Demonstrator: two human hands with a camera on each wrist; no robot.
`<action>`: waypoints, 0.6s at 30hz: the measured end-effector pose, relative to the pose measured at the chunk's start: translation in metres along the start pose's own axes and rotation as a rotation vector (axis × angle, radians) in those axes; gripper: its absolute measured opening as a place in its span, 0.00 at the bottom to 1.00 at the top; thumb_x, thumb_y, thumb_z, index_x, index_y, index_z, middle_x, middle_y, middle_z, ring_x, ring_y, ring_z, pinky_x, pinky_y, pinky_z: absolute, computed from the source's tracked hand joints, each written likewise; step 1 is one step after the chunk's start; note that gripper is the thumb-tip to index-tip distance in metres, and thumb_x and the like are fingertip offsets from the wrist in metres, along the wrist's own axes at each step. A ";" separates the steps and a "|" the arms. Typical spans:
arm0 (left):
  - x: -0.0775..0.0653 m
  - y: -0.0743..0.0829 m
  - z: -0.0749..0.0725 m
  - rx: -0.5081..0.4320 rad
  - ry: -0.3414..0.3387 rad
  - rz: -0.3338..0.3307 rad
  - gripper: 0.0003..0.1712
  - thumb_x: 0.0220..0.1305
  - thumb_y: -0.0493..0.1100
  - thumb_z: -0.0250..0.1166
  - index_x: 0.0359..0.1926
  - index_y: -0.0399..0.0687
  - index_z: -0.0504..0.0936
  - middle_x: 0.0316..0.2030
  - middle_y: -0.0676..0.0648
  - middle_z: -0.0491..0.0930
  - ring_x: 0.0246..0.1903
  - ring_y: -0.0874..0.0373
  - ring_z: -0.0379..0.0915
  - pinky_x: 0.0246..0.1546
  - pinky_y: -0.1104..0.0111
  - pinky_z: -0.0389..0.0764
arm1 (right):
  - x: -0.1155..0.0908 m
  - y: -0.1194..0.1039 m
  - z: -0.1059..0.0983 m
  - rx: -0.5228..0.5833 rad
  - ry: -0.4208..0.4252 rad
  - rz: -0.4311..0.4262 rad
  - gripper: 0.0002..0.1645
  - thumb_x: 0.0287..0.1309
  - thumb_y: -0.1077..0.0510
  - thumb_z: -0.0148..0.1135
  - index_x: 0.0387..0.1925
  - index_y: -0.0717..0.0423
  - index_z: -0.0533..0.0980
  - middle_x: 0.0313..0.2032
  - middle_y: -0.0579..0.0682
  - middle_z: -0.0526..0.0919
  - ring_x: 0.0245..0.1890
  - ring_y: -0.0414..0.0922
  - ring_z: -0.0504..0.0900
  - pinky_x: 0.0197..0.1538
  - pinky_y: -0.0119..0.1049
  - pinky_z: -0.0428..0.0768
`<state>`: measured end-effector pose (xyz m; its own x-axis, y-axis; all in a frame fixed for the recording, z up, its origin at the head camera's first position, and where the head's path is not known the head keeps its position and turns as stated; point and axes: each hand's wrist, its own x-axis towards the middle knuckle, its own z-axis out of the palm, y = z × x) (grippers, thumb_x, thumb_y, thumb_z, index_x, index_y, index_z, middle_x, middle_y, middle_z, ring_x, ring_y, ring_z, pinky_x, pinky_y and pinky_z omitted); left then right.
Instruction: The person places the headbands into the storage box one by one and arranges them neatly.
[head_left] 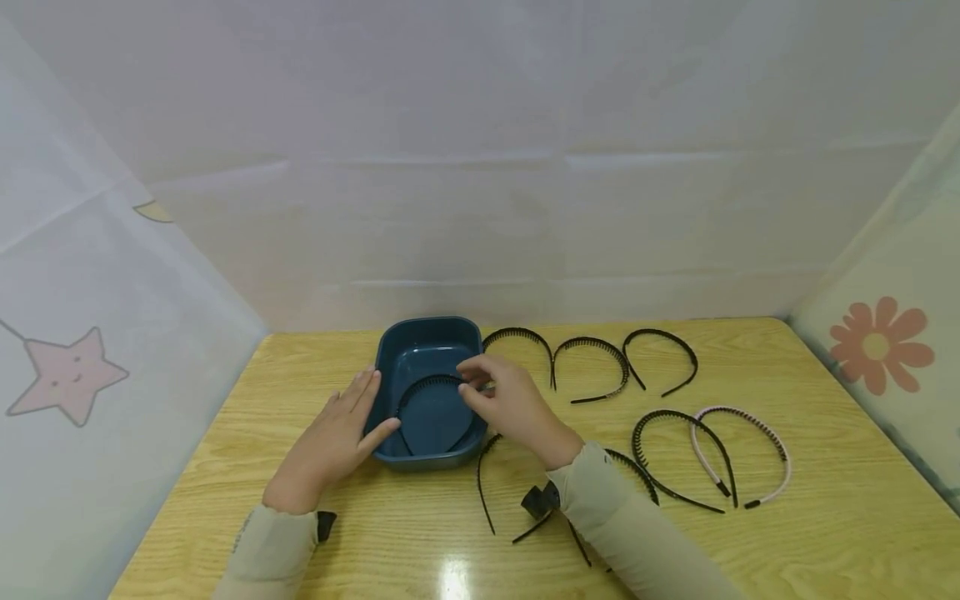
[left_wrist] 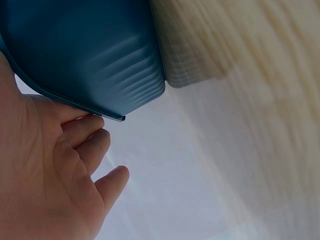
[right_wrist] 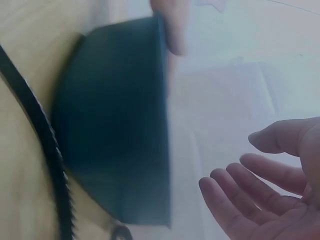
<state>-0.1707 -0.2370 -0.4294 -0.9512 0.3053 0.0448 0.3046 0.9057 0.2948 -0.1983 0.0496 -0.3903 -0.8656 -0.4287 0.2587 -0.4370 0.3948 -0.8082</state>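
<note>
A dark blue plastic basin (head_left: pixel 427 333) stands on the table with a black toothed headband (head_left: pixel 438 379) lying inside it. My left hand (head_left: pixel 330 442) rests on the basin's left rim, fingers extended; the left wrist view shows its fingertips against the rim of the basin (left_wrist: pixel 85 50). Over the right rim is my right hand (head_left: pixel 521 408), close to the headband's right side. In the right wrist view, that hand (right_wrist: pixel 265 190) has loosely bent, parted fingers and nothing between them, apart from the basin wall (right_wrist: pixel 115 115).
On the wooden table (head_left: pixel 300 367), three black headbands, one of them the middle headband (head_left: pixel 592 340), lie behind and right of the basin. Nearer are a black headband (head_left: pixel 660 412) overlapping a pink headband (head_left: pixel 783 467). More black headbands lie partly under my right forearm. White sheets (head_left: pixel 525 208) surround the table.
</note>
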 end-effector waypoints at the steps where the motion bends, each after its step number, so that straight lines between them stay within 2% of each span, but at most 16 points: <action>1: 0.000 0.000 0.000 0.000 -0.001 0.001 0.49 0.76 0.66 0.50 0.80 0.36 0.47 0.80 0.36 0.43 0.78 0.39 0.39 0.74 0.39 0.47 | -0.001 0.000 -0.005 -0.004 0.010 0.001 0.17 0.71 0.59 0.61 0.58 0.57 0.79 0.52 0.53 0.82 0.47 0.45 0.82 0.49 0.36 0.84; 8: -0.001 0.000 0.000 0.013 0.011 0.007 0.50 0.76 0.68 0.47 0.80 0.36 0.47 0.80 0.36 0.44 0.78 0.40 0.40 0.75 0.40 0.47 | -0.010 0.005 -0.042 -0.078 0.074 0.016 0.15 0.69 0.60 0.64 0.56 0.56 0.81 0.54 0.54 0.81 0.49 0.48 0.83 0.50 0.38 0.86; 15: -0.003 0.004 -0.002 0.010 0.013 0.005 0.50 0.76 0.68 0.47 0.80 0.36 0.47 0.79 0.36 0.44 0.78 0.40 0.40 0.75 0.41 0.47 | -0.028 0.024 -0.083 -0.249 0.055 -0.022 0.16 0.69 0.60 0.64 0.56 0.60 0.81 0.52 0.56 0.80 0.47 0.52 0.83 0.50 0.46 0.86; 18: -0.002 0.004 -0.002 0.008 0.010 0.004 0.50 0.76 0.68 0.48 0.80 0.35 0.47 0.79 0.36 0.44 0.78 0.40 0.40 0.75 0.41 0.46 | -0.038 0.034 -0.103 -0.312 0.029 -0.006 0.17 0.69 0.60 0.64 0.56 0.60 0.80 0.53 0.57 0.80 0.49 0.55 0.83 0.52 0.51 0.84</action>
<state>-0.1672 -0.2346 -0.4266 -0.9503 0.3064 0.0559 0.3092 0.9066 0.2873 -0.2053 0.1630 -0.3734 -0.8677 -0.4097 0.2815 -0.4918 0.6248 -0.6064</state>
